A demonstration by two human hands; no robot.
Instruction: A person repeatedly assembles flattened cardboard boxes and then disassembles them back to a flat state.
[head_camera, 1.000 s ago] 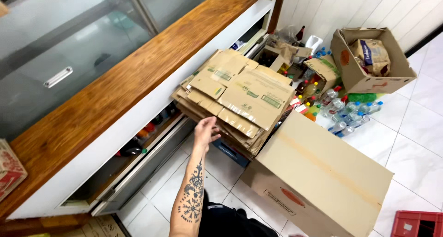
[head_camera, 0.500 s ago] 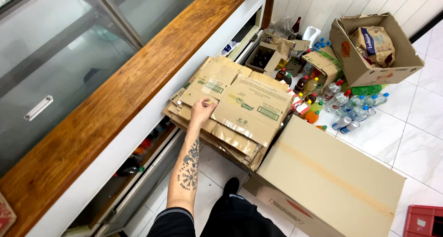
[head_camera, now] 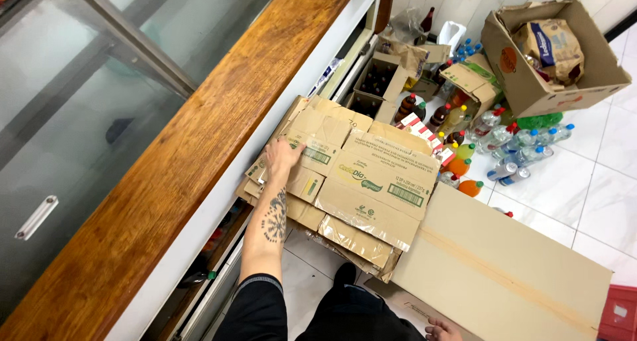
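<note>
My left hand [head_camera: 282,158] lies palm down, fingers apart, on the left part of a stack of flattened cardboard boxes [head_camera: 371,182] beside the counter; the forearm is tattooed. Only the fingers of my right hand [head_camera: 441,329] show at the bottom edge. They rest at the near edge of a large flat cardboard sheet [head_camera: 504,274], and I cannot tell whether they grip it.
A long wooden counter top [head_camera: 199,148] over a glass display case [head_camera: 79,102] runs along the left, with open shelves below. Several bottles [head_camera: 511,148] stand on the white tiled floor. An open carton [head_camera: 557,56] holding bags sits at the far right. A red crate [head_camera: 620,314] is at the bottom right.
My left hand has slid from the near edge of the cardboard stack up onto its far left part. The stack now lies closer against the counter.
</note>
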